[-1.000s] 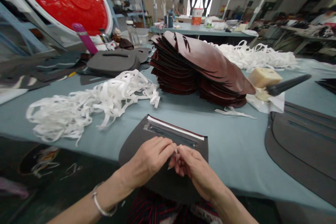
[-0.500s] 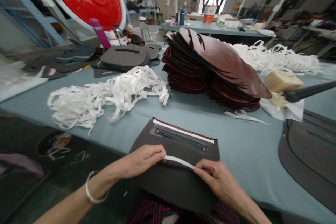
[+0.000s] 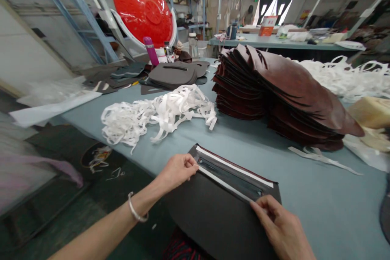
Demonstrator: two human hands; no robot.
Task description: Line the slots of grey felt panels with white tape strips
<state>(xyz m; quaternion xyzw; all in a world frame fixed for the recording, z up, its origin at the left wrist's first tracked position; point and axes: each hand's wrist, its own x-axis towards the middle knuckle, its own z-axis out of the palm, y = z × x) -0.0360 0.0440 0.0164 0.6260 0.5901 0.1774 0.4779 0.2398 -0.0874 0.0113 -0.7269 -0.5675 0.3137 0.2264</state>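
My left hand point(image 3: 180, 168) pinches one end of a narrow white strip point(image 3: 224, 184). The other end is between the thumb and fingers of my right hand point(image 3: 278, 217). Stretched straight, the strip lies along the lower side of a slot point(image 3: 228, 174) in a dark grey panel point(image 3: 210, 211). That panel rests partly on the table and overhangs its front edge. A second white strip point(image 3: 234, 165) runs along the panel's top edge, beside a thin reddish-brown border. Whether the held strip is stuck down I cannot tell.
A heap of white strips point(image 3: 158, 113) lies on the blue-green table point(image 3: 170, 146). Behind the panel rises a tall stack of brown leather pieces point(image 3: 283, 93). A few loose strips point(image 3: 323, 156) lie before it. Grey panels point(image 3: 173, 75), a purple bottle point(image 3: 150, 50) and a yellowish block point(image 3: 370, 111) stand farther off.
The strip, slack and bowed below the slot before, is now pulled straight along the slot's lower side. Both hands have moved apart. The whole view has shifted, with the scene sliding right.
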